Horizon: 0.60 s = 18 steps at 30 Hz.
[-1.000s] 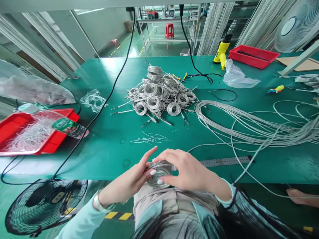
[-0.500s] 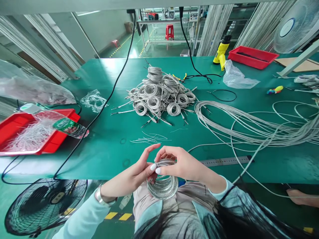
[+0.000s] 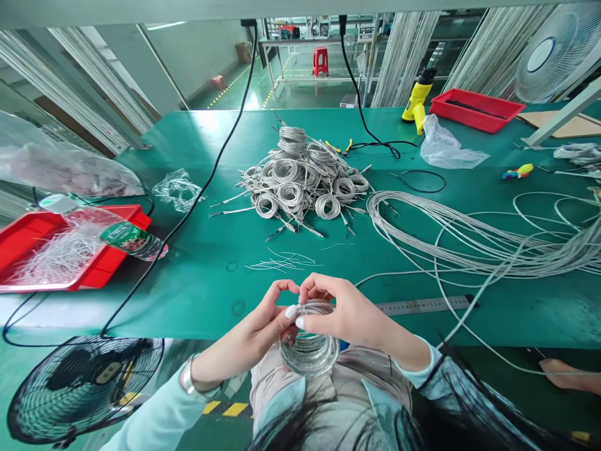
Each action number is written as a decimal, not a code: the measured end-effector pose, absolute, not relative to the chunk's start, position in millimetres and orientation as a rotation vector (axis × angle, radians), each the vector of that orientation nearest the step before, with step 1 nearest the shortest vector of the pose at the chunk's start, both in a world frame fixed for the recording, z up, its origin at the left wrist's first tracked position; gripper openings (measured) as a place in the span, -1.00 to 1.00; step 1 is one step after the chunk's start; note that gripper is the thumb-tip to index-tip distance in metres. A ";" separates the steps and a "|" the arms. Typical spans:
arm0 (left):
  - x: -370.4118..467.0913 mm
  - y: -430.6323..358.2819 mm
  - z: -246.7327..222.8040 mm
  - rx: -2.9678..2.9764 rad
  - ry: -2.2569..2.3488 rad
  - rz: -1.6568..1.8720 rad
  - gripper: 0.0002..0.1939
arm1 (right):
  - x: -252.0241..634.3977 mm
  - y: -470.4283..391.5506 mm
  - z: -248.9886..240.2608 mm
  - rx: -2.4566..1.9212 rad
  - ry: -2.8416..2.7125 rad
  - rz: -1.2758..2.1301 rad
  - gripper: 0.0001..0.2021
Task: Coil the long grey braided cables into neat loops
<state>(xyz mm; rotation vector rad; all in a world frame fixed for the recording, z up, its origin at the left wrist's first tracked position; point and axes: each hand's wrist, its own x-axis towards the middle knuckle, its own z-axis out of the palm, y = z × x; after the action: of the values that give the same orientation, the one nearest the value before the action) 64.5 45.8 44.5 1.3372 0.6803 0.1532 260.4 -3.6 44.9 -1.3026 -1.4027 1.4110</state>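
A coil of clear-grey cable (image 3: 310, 354) hangs between my hands at the table's front edge. My left hand (image 3: 270, 319) grips its upper left side between thumb and fingers. Against the upper right side, my right hand (image 3: 331, 307) has its thumb and bent fingers closed on the same coil. The fingertips of both hands meet at the coil's top; any small tie there is too small to make out. Beyond them lie several thin white strands (image 3: 282, 260) and a large heap of similar small coils (image 3: 291, 178).
Long loose cables (image 3: 451, 232) and a steel ruler (image 3: 422, 305) lie to the right. At left are a red tray (image 3: 101, 263) of white strips and a plastic bottle (image 3: 129, 239). A yellow heat gun (image 3: 417, 103) and another red tray (image 3: 476, 111) stand at the back right.
The coil and both hands have shifted slightly right. My left index finger has bent down from its raised position toward the top of the coil.
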 end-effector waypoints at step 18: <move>67.2 37.5 47.7 1.163 0.696 0.304 -0.72 | 265.4 -8.8 51.4 -1.444 -1.379 1.245 -0.84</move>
<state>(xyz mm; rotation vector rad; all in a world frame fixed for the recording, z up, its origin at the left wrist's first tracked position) 67.2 37.5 47.7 1.1633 0.6958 0.3038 265.4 -8.8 51.4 -1.4435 -1.3795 1.2448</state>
